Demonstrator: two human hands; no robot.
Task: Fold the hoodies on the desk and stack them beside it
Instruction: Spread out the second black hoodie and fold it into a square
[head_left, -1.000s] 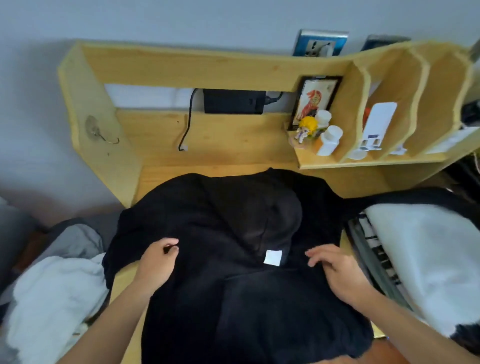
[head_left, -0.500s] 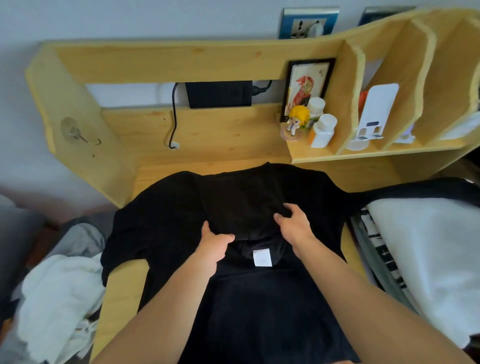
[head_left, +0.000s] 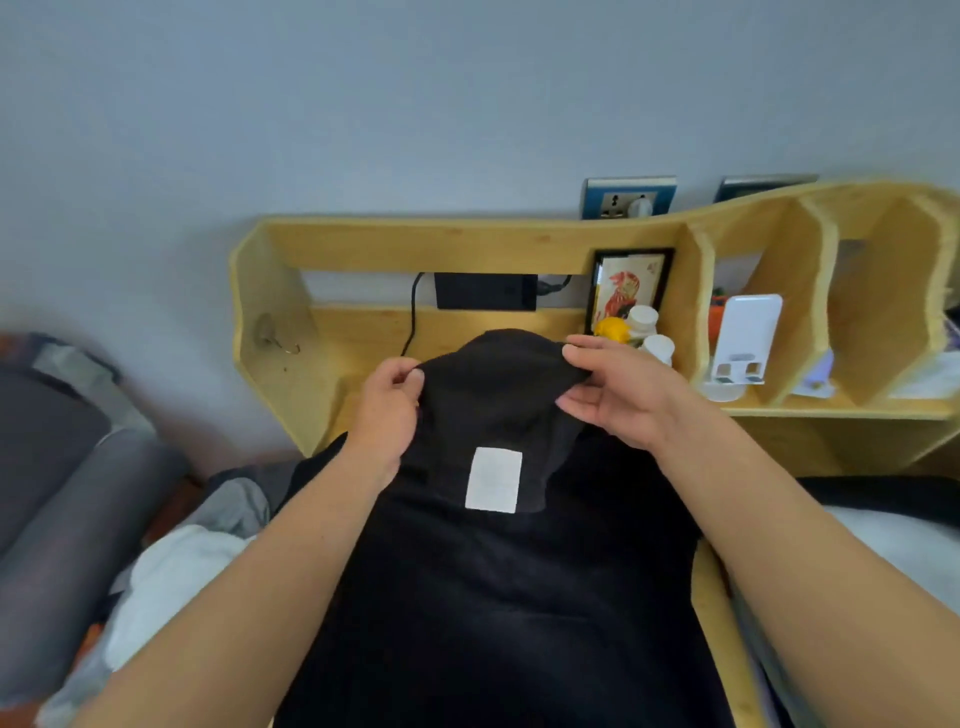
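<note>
The left grip (head_left: 387, 400) is pinching the left edge of the hood (head_left: 493, 379), thumb and fingers curled onto the cloth. The right grip (head_left: 615, 395) is holding the hood's right edge, fingers reaching over the top and the thumb underneath. Between the two grips the hood is being held lifted and spread, its rounded top rising in front of the shelf unit.

Just below the grips a white label (head_left: 493, 479) is showing at the neck of the black hoodie (head_left: 498, 613). The hoodie's body is lying flat on the tabletop (head_left: 714, 618), running from the grips toward the person and covering nearly all of it; only a strip of pale wood is showing on the right. The fabric is looking plain, dark and thick, with no visible print.

Behind the grips a wooden shelf unit (head_left: 467, 241) is standing against a grey-blue wall (head_left: 363, 104). A black box (head_left: 485, 291) with a cable is sitting in its back opening. Beyond the right grip a framed picture (head_left: 628, 283), white bottles (head_left: 644, 319) and a yellow figure (head_left: 610, 327) are crowding together, with a white stand (head_left: 745, 332) in the next compartment. Above them a wall socket (head_left: 628, 197) is showing.

Left of the left grip, off the tabletop, white and grey clothes (head_left: 176, 582) are lying in a heap. Right of the right grip, white fabric (head_left: 904, 551) is lying beside the tabletop.
</note>
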